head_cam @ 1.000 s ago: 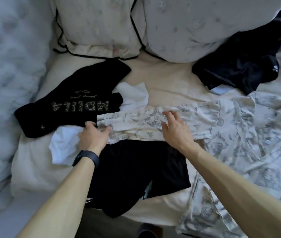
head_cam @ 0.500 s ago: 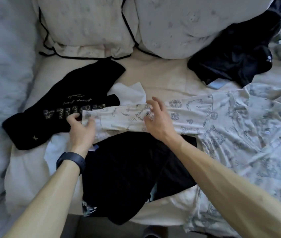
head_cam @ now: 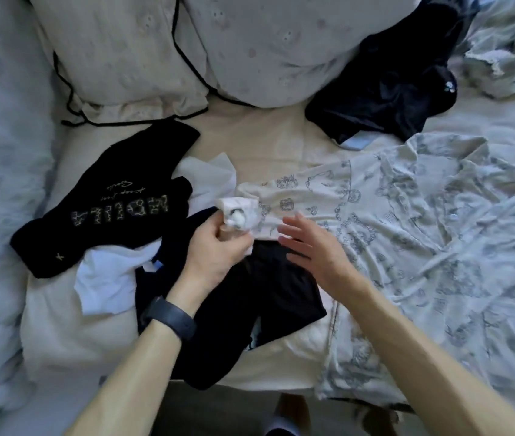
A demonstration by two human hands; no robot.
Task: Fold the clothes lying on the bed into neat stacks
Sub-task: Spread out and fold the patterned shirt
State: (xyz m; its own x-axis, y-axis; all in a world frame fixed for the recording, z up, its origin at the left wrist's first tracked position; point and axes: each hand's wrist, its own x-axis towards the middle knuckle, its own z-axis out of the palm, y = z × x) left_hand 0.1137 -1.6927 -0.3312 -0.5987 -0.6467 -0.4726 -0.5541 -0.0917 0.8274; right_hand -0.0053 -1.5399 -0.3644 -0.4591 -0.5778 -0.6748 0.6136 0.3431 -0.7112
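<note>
A cream shirt with a blue-grey print lies spread over the right half of the bed, one sleeve reaching left. My left hand grips the bunched cuff end of that sleeve, lifted slightly. My right hand hovers flat with straight fingers over the sleeve just right of the cuff. Beneath both hands lies a black garment. A black shirt with pale lettering sits to the left, over a white garment.
Two cream pillows with black piping lean at the head of the bed. A dark navy garment is heaped at the upper right. A pale fluffy blanket runs down the left side. The bed's near edge is close to me.
My left hand has pulled the sleeve end in toward the right and bunched it up. My right hand has lifted off the sleeve and shifted right.
</note>
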